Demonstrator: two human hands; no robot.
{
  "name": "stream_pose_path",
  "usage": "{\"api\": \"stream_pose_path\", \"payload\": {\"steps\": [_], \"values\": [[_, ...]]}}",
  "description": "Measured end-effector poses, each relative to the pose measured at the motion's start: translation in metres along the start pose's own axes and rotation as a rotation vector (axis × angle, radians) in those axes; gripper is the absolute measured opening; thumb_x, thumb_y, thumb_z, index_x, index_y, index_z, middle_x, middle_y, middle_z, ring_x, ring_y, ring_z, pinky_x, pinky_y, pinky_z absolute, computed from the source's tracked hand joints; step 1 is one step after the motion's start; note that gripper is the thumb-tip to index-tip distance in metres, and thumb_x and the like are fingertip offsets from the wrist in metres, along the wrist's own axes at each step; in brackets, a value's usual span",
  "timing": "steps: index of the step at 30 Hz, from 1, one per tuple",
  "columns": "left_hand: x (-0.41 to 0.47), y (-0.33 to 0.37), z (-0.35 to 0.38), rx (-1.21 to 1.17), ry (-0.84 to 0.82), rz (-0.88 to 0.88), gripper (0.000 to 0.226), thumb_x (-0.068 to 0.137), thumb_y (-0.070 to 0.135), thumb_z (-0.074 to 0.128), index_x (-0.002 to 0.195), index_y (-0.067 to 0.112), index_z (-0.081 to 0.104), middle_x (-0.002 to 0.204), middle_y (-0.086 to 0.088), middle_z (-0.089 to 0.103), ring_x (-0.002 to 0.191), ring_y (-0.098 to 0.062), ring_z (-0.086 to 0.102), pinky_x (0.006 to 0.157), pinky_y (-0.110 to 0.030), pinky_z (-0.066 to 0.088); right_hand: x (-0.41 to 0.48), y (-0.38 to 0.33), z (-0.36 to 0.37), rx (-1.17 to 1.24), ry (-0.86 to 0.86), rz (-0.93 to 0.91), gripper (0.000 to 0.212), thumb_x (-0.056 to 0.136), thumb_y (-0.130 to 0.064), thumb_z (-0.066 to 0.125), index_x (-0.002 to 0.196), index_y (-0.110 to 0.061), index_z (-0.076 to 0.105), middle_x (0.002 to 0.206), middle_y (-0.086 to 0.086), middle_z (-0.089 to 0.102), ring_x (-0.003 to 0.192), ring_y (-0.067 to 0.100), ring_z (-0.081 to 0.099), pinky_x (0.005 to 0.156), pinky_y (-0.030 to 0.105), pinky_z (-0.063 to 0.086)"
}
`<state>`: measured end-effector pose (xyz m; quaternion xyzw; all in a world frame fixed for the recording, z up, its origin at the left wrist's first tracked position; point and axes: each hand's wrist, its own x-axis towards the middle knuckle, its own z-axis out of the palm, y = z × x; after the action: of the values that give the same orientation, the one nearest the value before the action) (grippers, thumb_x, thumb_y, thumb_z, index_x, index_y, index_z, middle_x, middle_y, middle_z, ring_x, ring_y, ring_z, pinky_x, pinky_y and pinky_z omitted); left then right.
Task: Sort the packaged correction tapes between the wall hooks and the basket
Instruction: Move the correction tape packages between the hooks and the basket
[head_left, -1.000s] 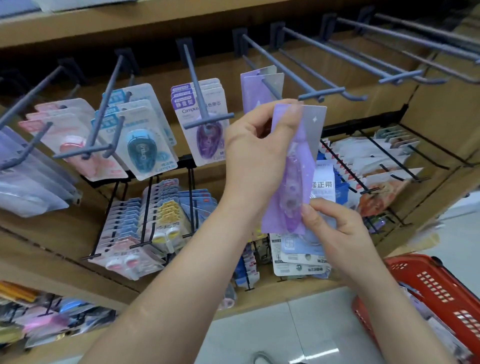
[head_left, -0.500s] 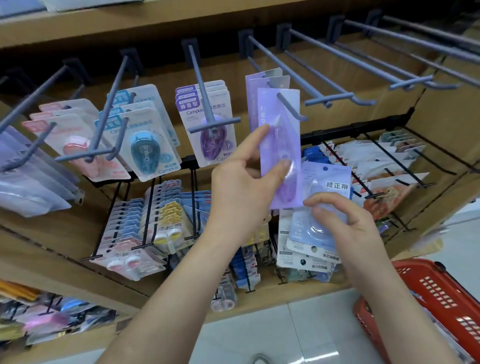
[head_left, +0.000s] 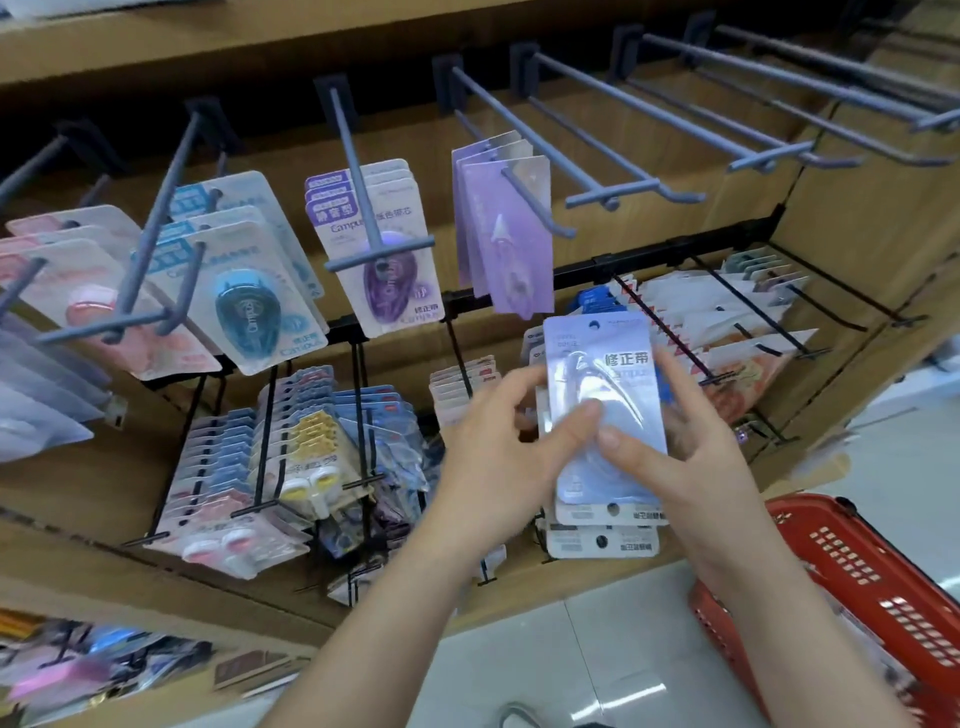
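My right hand (head_left: 691, 447) grips a small stack of light-blue packaged correction tapes (head_left: 602, 384), thumb on the front pack. My left hand (head_left: 498, 457) pinches the front pack's left edge with thumb and fingers. Above them, purple packs (head_left: 506, 239) hang on a grey wall hook (head_left: 535, 200). Further left hang purple Campus packs (head_left: 384, 249), blue packs (head_left: 244, 291) and pink packs (head_left: 88, 296) on their own hooks. The red basket (head_left: 857, 582) sits at the lower right, below my right forearm.
Empty grey hooks (head_left: 675, 130) jut out at the upper right. A black wire rack (head_left: 670, 244) below holds rows of more stationery packs (head_left: 291, 447). Wooden shelf boards run above and beneath. Pale floor tiles (head_left: 545, 670) lie at the bottom.
My left hand hung the purple pack on the hook, let go, and came down to the light-blue stack in my right hand. The view tilted down slightly.
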<state>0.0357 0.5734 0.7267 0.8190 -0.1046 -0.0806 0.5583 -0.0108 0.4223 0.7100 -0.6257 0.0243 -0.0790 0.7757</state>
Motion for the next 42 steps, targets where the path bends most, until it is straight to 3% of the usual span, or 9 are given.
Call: {"api": "stream_pose_path", "payload": {"steps": [4,8,12,16,22,25,33,39,42], "values": [[-0.004,0.002,0.005,-0.314,0.01,-0.139,0.029,0.087,0.032,0.074,0.114,0.025,0.066,0.103,0.007,0.074,0.095,-0.017,0.07,0.08,-0.039,0.061,-0.003,0.004,0.008,-0.047,-0.057,-0.014,0.051,0.087,-0.013,0.072,0.134,-0.023,0.056,0.121,0.001,0.071,0.108,0.019,0.07,0.082,0.03,0.058],[-0.004,0.003,0.003,-0.38,0.061,-0.131,0.024,0.087,0.028,0.073,0.109,0.019,0.068,0.101,0.002,0.075,0.095,-0.021,0.072,0.086,-0.045,0.059,-0.006,0.006,0.011,0.039,-0.032,0.047,0.036,0.088,-0.036,0.055,0.123,-0.041,0.062,0.12,-0.006,0.071,0.111,0.017,0.068,0.085,0.028,0.058],[-0.003,0.0,0.0,-0.43,0.103,-0.14,0.02,0.091,0.027,0.068,0.109,0.018,0.065,0.102,0.001,0.075,0.095,-0.017,0.072,0.084,-0.04,0.059,-0.004,0.003,0.008,0.07,-0.02,0.092,0.041,0.092,-0.029,0.05,0.124,-0.055,0.051,0.115,-0.024,0.07,0.103,0.003,0.07,0.071,0.018,0.056],[-0.003,-0.001,-0.009,-0.547,0.109,-0.178,0.019,0.095,0.022,0.062,0.112,0.016,0.058,0.092,0.0,0.076,0.084,-0.013,0.074,0.063,-0.023,0.056,-0.002,0.007,0.006,0.098,-0.036,0.102,0.057,0.1,-0.012,0.047,0.126,-0.062,0.05,0.139,-0.015,0.059,0.121,0.013,0.062,0.089,0.035,0.058],[-0.006,-0.004,-0.015,-0.503,0.098,-0.127,0.02,0.096,0.023,0.06,0.115,0.02,0.054,0.101,0.003,0.073,0.093,-0.012,0.072,0.077,-0.028,0.059,-0.004,0.004,0.016,-0.011,-0.051,0.076,0.024,0.09,-0.021,0.066,0.107,-0.036,0.074,0.117,-0.016,0.071,0.104,0.008,0.069,0.074,0.022,0.056],[-0.01,-0.005,-0.018,-0.539,0.121,-0.118,0.02,0.096,0.019,0.061,0.114,0.019,0.053,0.1,0.007,0.074,0.095,-0.013,0.071,0.079,-0.031,0.06,-0.003,0.008,0.02,-0.202,-0.07,-0.003,0.059,0.073,-0.028,0.077,0.127,-0.042,0.059,0.127,-0.018,0.064,0.115,0.0,0.062,0.083,0.016,0.053],[-0.015,-0.013,-0.037,-0.558,0.278,-0.061,0.04,0.089,0.003,0.067,0.124,0.018,0.054,0.115,-0.001,0.07,0.104,-0.016,0.068,0.083,-0.032,0.057,0.0,0.004,0.031,-0.325,-0.194,-0.008,0.06,0.071,-0.035,0.081,0.125,-0.047,0.058,0.133,-0.019,0.059,0.126,0.008,0.055,0.107,0.047,0.046],[-0.007,-0.004,-0.063,-0.725,0.345,-0.073,0.022,0.074,0.025,0.07,0.091,0.013,0.07,0.082,-0.004,0.072,0.071,-0.018,0.067,0.067,-0.034,0.054,-0.003,0.0,0.034,-0.446,-0.254,-0.06,0.057,0.072,-0.026,0.087,0.119,-0.045,0.06,0.124,-0.031,0.058,0.121,-0.01,0.051,0.094,0.006,0.04],[-0.015,-0.001,-0.072,-0.761,0.336,-0.035,0.015,0.074,0.022,0.068,0.085,0.011,0.07,0.081,-0.006,0.073,0.07,-0.019,0.068,0.068,-0.035,0.054,-0.003,0.003,0.044,-0.428,-0.307,-0.034,0.042,0.069,-0.033,0.082,0.107,-0.044,0.068,0.117,-0.028,0.064,0.116,-0.009,0.055,0.089,0.002,0.039]]}}
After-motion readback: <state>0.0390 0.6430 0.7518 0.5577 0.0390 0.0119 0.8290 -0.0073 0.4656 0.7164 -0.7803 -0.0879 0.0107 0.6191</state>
